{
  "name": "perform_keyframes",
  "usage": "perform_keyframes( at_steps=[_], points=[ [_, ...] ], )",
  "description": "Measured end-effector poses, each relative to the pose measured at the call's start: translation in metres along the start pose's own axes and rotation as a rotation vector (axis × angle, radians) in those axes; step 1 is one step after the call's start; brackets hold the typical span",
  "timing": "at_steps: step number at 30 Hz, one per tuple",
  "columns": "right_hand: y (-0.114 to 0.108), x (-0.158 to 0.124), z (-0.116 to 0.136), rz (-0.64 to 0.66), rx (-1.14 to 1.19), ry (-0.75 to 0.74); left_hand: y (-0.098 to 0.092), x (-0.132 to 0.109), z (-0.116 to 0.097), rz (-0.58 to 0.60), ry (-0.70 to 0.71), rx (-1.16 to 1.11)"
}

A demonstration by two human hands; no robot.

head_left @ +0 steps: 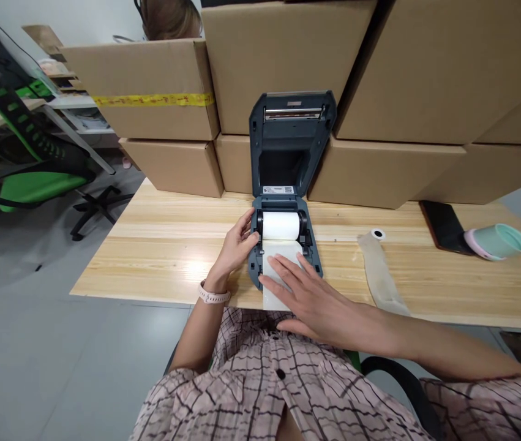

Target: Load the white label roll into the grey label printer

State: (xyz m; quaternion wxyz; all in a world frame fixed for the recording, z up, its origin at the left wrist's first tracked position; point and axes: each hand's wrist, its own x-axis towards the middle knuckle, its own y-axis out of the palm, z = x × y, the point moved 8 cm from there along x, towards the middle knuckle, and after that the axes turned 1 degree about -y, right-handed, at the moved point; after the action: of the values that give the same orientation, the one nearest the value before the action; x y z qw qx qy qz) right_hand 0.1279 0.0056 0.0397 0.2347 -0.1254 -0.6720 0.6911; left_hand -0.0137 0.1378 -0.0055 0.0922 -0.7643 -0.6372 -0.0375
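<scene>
Lying flat with fingers spread, the right hand (299,288) covers part of a white paper strip (273,300), its long axis running forward to the white cylindrical paper roll (281,225). Inside the open dark-grey plastic printer (280,201), that roll sits nearer the left hand (238,244), half-curled at the printer's left rim, its grip uncertain.

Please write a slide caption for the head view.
Left hand touches an open dark-grey plastic printer; right hand lies over its white paper strip.
</scene>
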Motion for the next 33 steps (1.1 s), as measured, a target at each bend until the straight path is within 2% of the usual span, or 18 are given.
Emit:
perform_keyframes(
  at_steps=[5, 11, 15, 18, 20, 21, 22, 24, 25, 26, 27, 28, 29, 33],
  points=[
    [-0.001, 0.0, 0.001, 0.028, -0.061, -0.007, 0.001, -0.001, -0.003, -0.008, -0.008, -0.008],
    [0.01, -0.001, 0.003, 0.048, -0.08, -0.017, -0.001, 0.001, 0.0, -0.003, 0.007, -0.02],
    [0.014, -0.003, 0.004, 0.066, -0.054, 0.001, 0.005, -0.007, -0.002, 0.002, -0.085, -0.14],
    [-0.006, -0.007, -0.005, 0.093, 0.062, -0.052, 0.016, -0.031, -0.004, -0.022, -0.207, -0.226],
    [-0.035, -0.005, -0.021, 0.084, 0.234, -0.124, 0.024, -0.049, -0.003, -0.039, -0.268, -0.236],
    [-0.056, 0.0, -0.036, 0.028, 0.329, -0.13, 0.028, -0.057, -0.002, -0.037, -0.285, -0.244],
    [-0.079, 0.008, -0.061, -0.085, 0.414, -0.068, 0.031, -0.063, -0.001, -0.033, -0.298, -0.252],
    [-0.133, 0.02, -0.127, -0.558, 0.448, 0.199, 0.033, -0.07, 0.002, -0.027, -0.31, -0.242],
    [-0.152, 0.023, -0.158, -0.76, 0.425, 0.334, 0.033, -0.071, 0.003, -0.027, -0.31, -0.226],
    [-0.16, 0.033, -0.181, -0.855, 0.436, 0.404, 0.032, -0.071, 0.004, -0.031, -0.306, -0.206],
    [-0.164, 0.044, -0.201, -0.905, 0.489, 0.46, 0.031, -0.07, 0.004, -0.035, -0.298, -0.185],
    [-0.162, 0.059, -0.216, -0.879, 0.548, 0.486, 0.031, -0.07, 0.003, -0.038, -0.286, -0.17],
    [-0.164, 0.068, -0.227, -0.917, 0.555, 0.5, 0.031, -0.069, 0.002, -0.038, -0.273, -0.163],
    [-0.173, 0.08, -0.239, -1.021, 0.372, 0.468, 0.035, -0.068, -0.004, -0.026, -0.245, -0.169]
  ],
)
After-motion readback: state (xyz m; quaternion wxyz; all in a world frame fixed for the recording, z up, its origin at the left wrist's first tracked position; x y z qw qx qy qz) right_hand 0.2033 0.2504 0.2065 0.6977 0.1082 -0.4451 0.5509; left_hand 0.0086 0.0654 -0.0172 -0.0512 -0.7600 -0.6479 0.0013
